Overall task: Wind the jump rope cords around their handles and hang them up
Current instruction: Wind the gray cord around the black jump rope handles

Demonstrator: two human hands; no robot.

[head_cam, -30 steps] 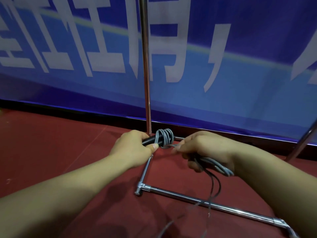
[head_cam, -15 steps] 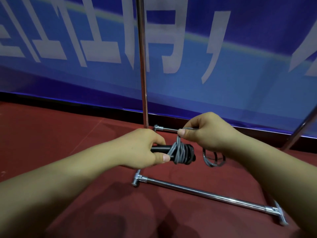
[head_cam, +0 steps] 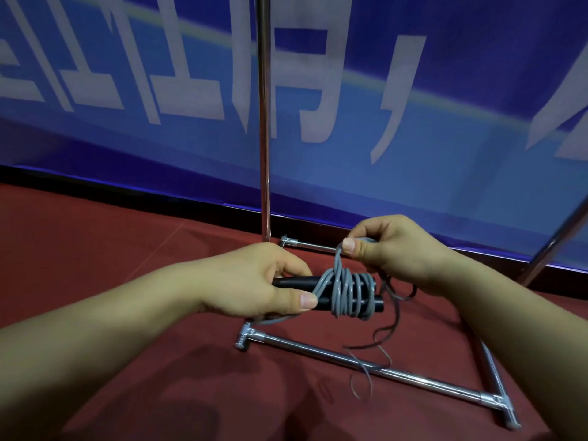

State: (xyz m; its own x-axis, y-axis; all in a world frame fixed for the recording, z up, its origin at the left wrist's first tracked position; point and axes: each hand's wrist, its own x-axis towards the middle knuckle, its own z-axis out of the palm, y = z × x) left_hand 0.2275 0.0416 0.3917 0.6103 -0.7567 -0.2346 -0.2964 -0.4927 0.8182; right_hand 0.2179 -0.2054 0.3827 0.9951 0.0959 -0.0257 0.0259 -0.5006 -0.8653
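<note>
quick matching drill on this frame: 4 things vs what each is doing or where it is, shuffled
Things:
1. left hand
2. right hand
3. cord
4. rack base

States:
A. pinches the cord above the handles
B. lies on the red floor
C. coiled around the black handles
D. grips the handles

Pairs: 1-D, 2-A, 3-C, 4-B

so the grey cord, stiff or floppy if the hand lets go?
Probably springy: the grey cord sits in loose coils round the black handles, so it may unwind. Its free tail curls limply to the floor, so likely floppy, light. The right hand pinches it taut.
</note>
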